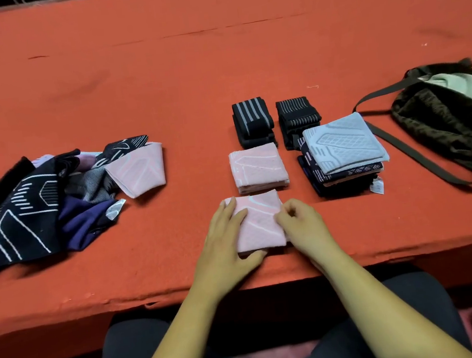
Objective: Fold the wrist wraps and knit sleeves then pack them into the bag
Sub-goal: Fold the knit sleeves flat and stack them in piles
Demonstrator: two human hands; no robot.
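Near front edge of red table (157, 70), centre: folded pink sleeve (260, 226). Left hand (224, 239) flat on its left side, fingers straight, thumb at near corner. Right hand (301, 224) at its right edge, fingers curled; unclear whether pinching cloth.

Just behind, not touching: second folded pink sleeve (258, 167).

Further back, side by side: striped black wrist wrap (253, 122) and ribbed black wrist wrap (298, 118), both folded.

Right of centre: stack of folded sleeves (342, 143), pale blue on top, dark patterned below, white tag at near corner. Overlapping ribbed wrap's front. Lying between hands and bag.

Far right: dark bag (452, 121), mouth open, pale green cloth (459, 88) inside, strap (411, 150) trailing past stack.

Far left: loose pile of unfolded sleeves (31, 202), dark and purple, with unfolded pink sleeve (142, 169) at right end.
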